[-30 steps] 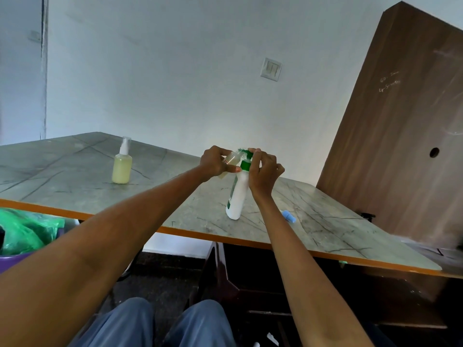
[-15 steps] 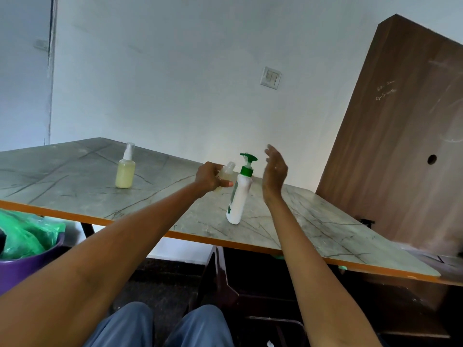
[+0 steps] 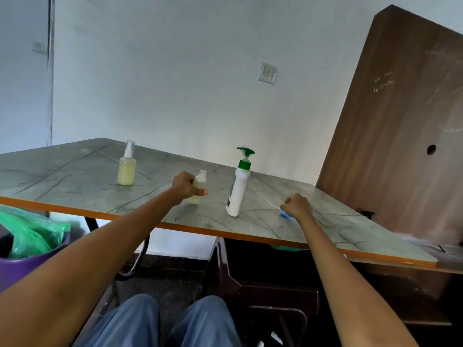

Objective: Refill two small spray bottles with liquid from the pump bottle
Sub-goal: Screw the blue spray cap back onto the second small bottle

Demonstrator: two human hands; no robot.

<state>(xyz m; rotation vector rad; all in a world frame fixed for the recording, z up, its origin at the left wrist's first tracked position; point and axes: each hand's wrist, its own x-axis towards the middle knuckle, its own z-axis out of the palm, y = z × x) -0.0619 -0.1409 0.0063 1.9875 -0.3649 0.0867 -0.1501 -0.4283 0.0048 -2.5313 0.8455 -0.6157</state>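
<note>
On the marble-look surface [image 3: 75,176], left hand [image 3: 184,186] is gripping an uncapped small spray bottle [image 3: 198,187] beside the pump bottle [image 3: 238,194], while right hand [image 3: 297,205] is curling around a blue sprayer cap [image 3: 283,213].

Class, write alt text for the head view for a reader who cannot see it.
The left hand holds an uncapped small bottle on the table while the right hand reaches its blue spray cap. Between them stands the pump bottle; a capped spray bottle stands further left.
</note>
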